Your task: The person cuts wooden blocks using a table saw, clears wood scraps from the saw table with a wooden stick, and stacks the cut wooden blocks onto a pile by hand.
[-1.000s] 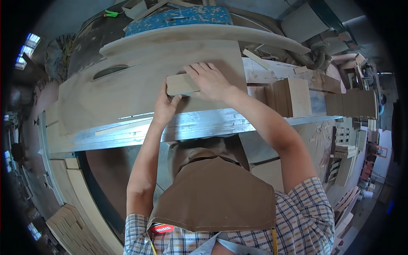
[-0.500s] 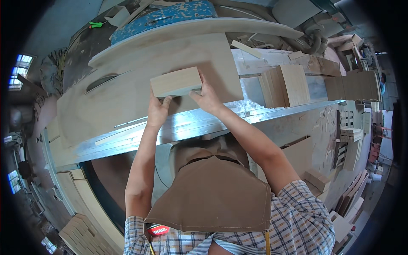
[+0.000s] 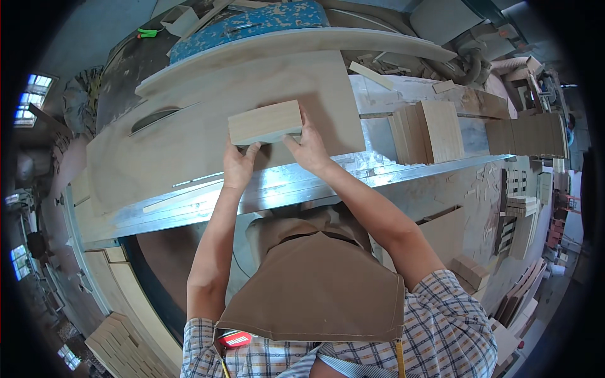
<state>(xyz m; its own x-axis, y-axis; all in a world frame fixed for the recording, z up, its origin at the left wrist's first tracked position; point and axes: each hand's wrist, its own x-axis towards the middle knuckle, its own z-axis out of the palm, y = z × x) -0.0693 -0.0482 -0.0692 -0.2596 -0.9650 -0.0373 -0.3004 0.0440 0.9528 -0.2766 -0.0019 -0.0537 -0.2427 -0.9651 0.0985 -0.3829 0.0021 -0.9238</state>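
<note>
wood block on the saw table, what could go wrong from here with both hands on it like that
1. The slot with the saw blade lies just left of the wooden block; the left hand is the one nearer that slot.
2. Both hands grip only the block's near edge, the right hand at its corner, so it might twist on the board.

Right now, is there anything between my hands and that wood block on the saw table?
No. Both the left hand and the right hand already grip the wood block at its near edge; nothing visible lies between them.
</note>
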